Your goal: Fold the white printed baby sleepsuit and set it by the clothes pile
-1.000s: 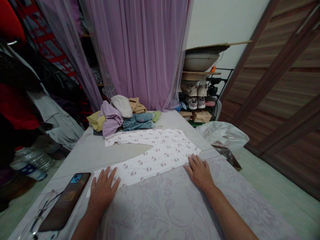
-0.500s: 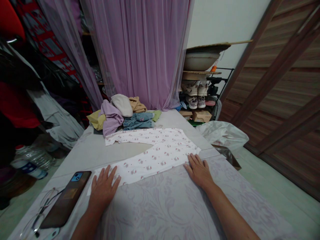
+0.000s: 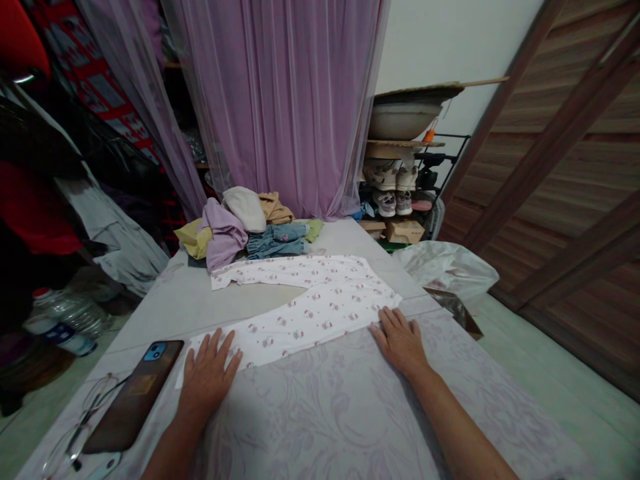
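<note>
Purple curtain (image 3: pixel 290 107) hangs beyond your floral sheet (image 3: pixel 320 413); a rack (image 3: pixel 393 143) holds a basin (image 3: pixel 403 123), shoes (image 3: pixel 386 203) and boxes (image 3: pixel 405 231). White trousers (image 3: pixel 325 310) lie flat on the sheet; a translucent bag (image 3: pixel 445 267), contents unclear, is on the floor (image 3: pixel 530 353). Your left hand (image 3: pixel 207 375) is spread over one leg, your right hand (image 3: pixel 401 345) spread at the waist, a phone (image 3: pixel 136 397) near the left

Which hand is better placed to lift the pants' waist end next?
Likely the right hand: it rests at the waist corner of the white pants, while the left hand lies on one leg's end.
</note>
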Action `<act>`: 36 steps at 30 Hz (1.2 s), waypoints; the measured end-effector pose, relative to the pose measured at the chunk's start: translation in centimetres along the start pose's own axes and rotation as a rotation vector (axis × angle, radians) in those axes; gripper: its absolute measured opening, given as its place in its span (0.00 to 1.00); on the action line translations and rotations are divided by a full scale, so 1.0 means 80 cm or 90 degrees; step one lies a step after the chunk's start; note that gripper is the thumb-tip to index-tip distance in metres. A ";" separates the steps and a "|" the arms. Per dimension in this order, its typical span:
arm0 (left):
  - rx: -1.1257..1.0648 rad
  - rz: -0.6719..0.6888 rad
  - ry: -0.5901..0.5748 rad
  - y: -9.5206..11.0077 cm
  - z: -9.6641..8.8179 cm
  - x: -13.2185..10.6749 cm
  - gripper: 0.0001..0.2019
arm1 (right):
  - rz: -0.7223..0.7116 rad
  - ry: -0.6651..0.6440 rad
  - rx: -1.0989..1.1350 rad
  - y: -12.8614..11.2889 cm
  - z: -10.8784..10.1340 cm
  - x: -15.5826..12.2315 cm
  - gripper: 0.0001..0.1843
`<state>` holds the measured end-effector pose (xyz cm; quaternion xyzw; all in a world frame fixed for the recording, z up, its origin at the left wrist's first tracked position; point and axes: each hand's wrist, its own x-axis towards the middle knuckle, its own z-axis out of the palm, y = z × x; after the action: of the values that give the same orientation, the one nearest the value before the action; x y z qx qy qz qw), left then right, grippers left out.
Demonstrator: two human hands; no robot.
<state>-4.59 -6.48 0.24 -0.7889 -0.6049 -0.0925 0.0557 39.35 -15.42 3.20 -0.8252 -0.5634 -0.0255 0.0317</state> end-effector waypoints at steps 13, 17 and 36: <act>0.004 0.006 0.009 -0.001 -0.002 -0.001 0.26 | -0.012 -0.019 0.003 0.009 0.003 0.004 0.31; -0.004 -0.002 0.004 0.000 -0.002 0.000 0.26 | 0.006 -0.017 0.003 0.009 0.002 0.004 0.30; 0.008 0.018 0.013 -0.001 0.002 -0.001 0.28 | -0.193 -0.093 0.081 -0.038 -0.005 -0.009 0.35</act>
<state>-4.71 -6.52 0.07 -0.7962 -0.5934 -0.0961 0.0687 36.25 -14.98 3.64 -0.7266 -0.6828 0.0656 0.0387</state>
